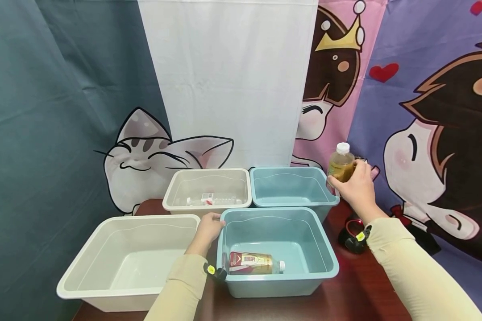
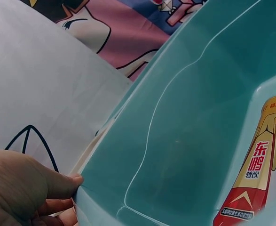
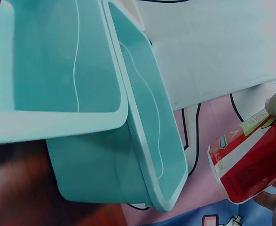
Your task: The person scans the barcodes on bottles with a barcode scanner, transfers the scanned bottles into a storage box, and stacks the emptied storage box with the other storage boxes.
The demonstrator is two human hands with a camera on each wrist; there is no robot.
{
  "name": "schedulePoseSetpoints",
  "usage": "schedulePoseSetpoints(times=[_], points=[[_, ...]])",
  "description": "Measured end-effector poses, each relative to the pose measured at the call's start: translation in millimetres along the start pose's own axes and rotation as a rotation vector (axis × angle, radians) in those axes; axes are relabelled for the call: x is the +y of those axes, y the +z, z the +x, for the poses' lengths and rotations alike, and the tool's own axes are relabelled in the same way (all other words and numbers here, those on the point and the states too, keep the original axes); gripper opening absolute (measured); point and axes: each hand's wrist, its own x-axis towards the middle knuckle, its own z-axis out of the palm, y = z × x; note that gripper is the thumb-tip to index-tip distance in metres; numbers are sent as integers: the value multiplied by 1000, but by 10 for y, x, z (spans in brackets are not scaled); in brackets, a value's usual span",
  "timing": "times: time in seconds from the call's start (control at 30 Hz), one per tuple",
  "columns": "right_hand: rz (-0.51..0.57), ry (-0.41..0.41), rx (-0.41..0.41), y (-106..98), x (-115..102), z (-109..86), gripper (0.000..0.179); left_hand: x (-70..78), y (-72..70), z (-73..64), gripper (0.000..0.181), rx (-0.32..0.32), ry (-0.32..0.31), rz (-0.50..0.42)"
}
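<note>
Table [image 1: 361,292] holding a near white bin [image 1: 140,267], near blue bin [image 1: 275,227], far white bin [image 1: 209,183] and far blue bin [image 1: 289,185]. The left hand [image 1: 207,227] pinches the near blue bin's left rim. The right hand [image 1: 359,187] grips a white-capped bottle [image 1: 340,167] beside the far blue bin's right end. A red-and-gold bottle [image 1: 251,263] lies in the near blue bin.

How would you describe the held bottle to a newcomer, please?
Find the back blue tub. By its right end, the right hand holds the held bottle. It is cap up, unlike the red-and-gold bottle and clear bottle, both lying down.
</note>
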Motion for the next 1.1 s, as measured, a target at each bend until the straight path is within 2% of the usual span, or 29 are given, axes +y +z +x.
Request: schedulePoseSetpoints(times=[0.23,0.43,0.6,0.9,1.1], points=[[1,-53,-75,97,-104,65,81,-8,9,-10,37,20,13,-11],[-4,-171,-135,273,-149,125,70,-19,3,1,37,26,22,-2],[-17,-261,-185,421,-174,135,69,-21,13,7,36,25,24,-7],[-118,-471,-371,683,-213,174,76,7,-10,-6,36,31,8,-7],[-122,-597,-481,824,-191,165,74,1,-2,-4,37,19,-2,-17]])
